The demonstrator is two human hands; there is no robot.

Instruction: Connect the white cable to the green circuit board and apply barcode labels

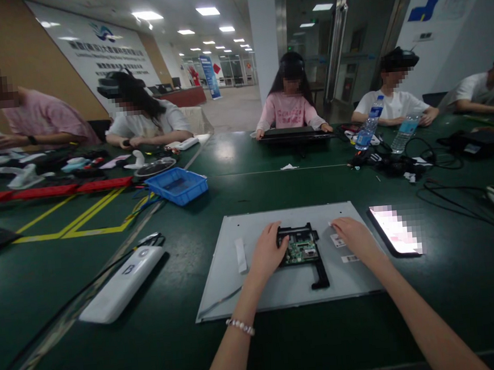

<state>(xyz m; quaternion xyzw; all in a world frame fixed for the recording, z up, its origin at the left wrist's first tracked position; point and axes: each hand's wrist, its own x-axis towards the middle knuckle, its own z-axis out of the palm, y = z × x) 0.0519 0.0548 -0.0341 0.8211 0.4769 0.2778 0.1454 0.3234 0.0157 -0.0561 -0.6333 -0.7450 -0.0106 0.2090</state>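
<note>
A flat light-grey panel (pixel 218 255) lies on the table in front of me. On it sits a black plastic frame (pixel 320 273) with a green circuit board (pixel 299 250) inside. My left hand (pixel 267 250) grips the frame's left side, fingers at its upper corner and thumb by the board's edge. To the right of the frame, my right hand (pixel 353 236) is just over the panel with its fingertips pinched together. Something small and pale shows at those fingertips, too small to name. Printed labels (pixel 350 258) are on the panel below that hand.
A white power bank (pixel 124 283) with a cable lies left, a lit phone (pixel 396 230) right. Farther off stand a blue tray (pixel 178 186) and water bottles (pixel 370 123). Black cables (pixel 457 197) cross the right side. Several people sit across the green table (pixel 178 350).
</note>
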